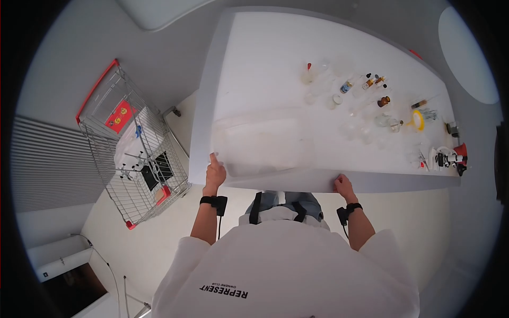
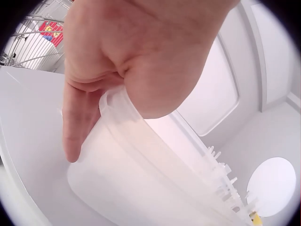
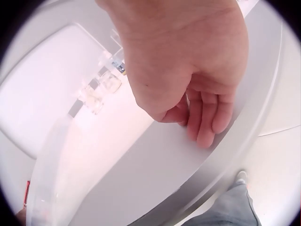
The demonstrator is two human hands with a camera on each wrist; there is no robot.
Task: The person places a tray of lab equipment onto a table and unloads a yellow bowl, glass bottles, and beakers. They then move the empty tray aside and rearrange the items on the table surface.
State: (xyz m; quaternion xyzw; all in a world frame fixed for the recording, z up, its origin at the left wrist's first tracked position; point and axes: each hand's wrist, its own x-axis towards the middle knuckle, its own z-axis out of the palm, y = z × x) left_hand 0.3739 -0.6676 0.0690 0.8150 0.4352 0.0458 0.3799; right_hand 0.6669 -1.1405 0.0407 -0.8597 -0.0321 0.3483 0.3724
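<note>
A large translucent plastic bin (image 1: 260, 170) stands at the table's front left. My left hand (image 1: 214, 174) is at its left end; in the left wrist view, this hand (image 2: 141, 52) grips the bin's rim (image 2: 117, 101), thumb on one side and straight fingers down the outer wall (image 2: 108, 174). To the right of the bin, my right hand (image 1: 344, 187) is at the table's front edge. The right wrist view shows this hand (image 3: 183, 61) with loosely curled fingers (image 3: 206, 127) over the grey edge strip (image 3: 155, 155), holding nothing. The bin's end (image 3: 49, 155) is at the far left there.
On the white table (image 1: 265, 63), brown bottles (image 1: 384, 101), clear glassware (image 1: 383, 121) and a yellow ring (image 1: 418, 121) stand or lie toward the right. A microscope (image 1: 449, 158) is at the right end. A wire shopping cart (image 1: 127, 175) stands left of the table.
</note>
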